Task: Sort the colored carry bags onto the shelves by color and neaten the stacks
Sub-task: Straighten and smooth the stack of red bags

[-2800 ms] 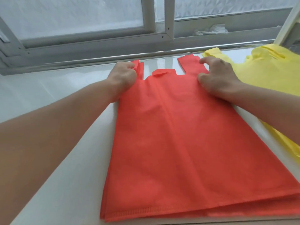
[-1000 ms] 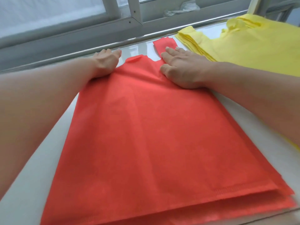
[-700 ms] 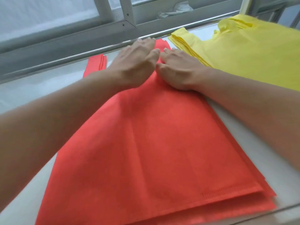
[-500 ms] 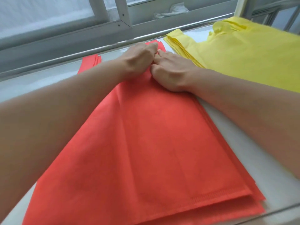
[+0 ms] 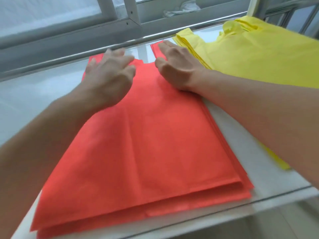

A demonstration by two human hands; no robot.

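1. Red bags (image 5: 146, 144), head view: a flat stack of red carry bags lies on the white shelf (image 5: 43, 94), bottom edges toward the viewer and handle straps toward the far rail. The lower layers jut out slightly past the top bag along the near and right edges.

2. Left hand (image 5: 110, 75): fingers spread and fairly straight, palm down over the stack's upper left part near the left strap, grasping nothing. The hand is motion-blurred; whether the palm touches the fabric cannot be told.

3. Right hand (image 5: 176, 66): laid flat on the stack's upper right part, fingers straight and together along the right strap, thumb spread toward the notch between the straps. It presses the fabric and grips nothing.

4. Yellow bags (image 5: 259, 54): a second stack lies on the same shelf just to the right of the red one, its layered strap edges near the right hand's fingers. A narrow strip of bare shelf shows between the two stacks nearer the viewer. The right forearm crosses over its near part.

5. Surroundings: a metal rail (image 5: 69, 57) runs along the far edge of the shelf, with a grey window frame (image 5: 131, 16) behind it. Crumpled white material (image 5: 181, 8) sits on the frame ledge at upper right.
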